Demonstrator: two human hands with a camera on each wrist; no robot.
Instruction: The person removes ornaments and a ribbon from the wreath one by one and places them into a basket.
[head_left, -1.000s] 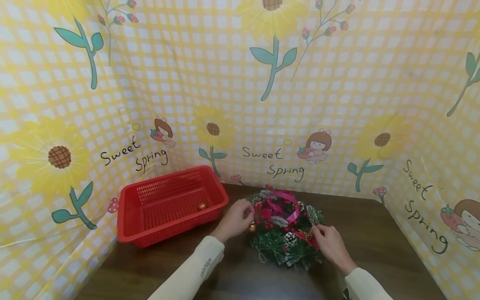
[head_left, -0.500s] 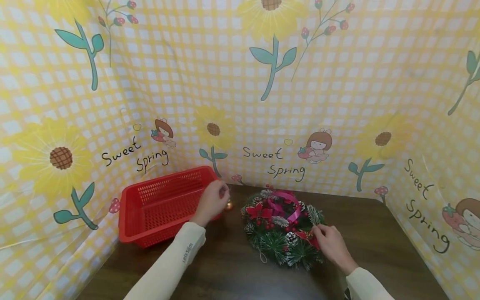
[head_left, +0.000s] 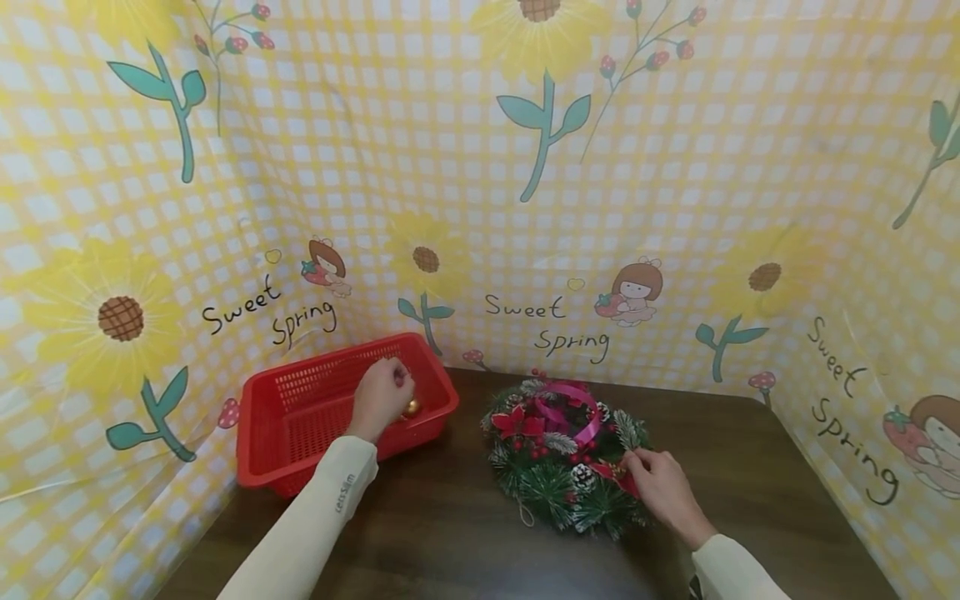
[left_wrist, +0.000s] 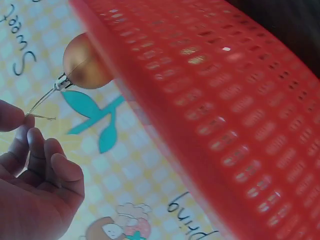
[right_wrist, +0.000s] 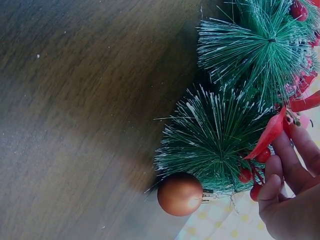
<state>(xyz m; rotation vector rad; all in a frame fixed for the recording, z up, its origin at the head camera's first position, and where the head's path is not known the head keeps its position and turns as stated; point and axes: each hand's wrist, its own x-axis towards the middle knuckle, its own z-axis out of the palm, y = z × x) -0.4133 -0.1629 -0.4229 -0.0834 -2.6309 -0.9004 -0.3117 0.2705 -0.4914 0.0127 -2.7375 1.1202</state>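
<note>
In the left wrist view, my left hand pinches the thin gold string of a gold Christmas bauble, which hangs from its silver cap. In the head view this hand is over the right part of a red plastic basket. To the right, a green Christmas wreath with pine cones, berries and a pink ribbon lies on the table. My right hand holds a red fabric flower at the wreath's right side. A copper-coloured bauble shows at the wreath's edge in the right wrist view.
A gold glint shows through the basket's slotted wall. The dark wooden table is enclosed by a yellow checked sunflower cloth at the back and sides. A small loop of cord sticks out at the wreath's front.
My left hand has moved left from the wreath to over the basket, carrying the gold bauble by its string. My right hand has stayed at the red flower.
</note>
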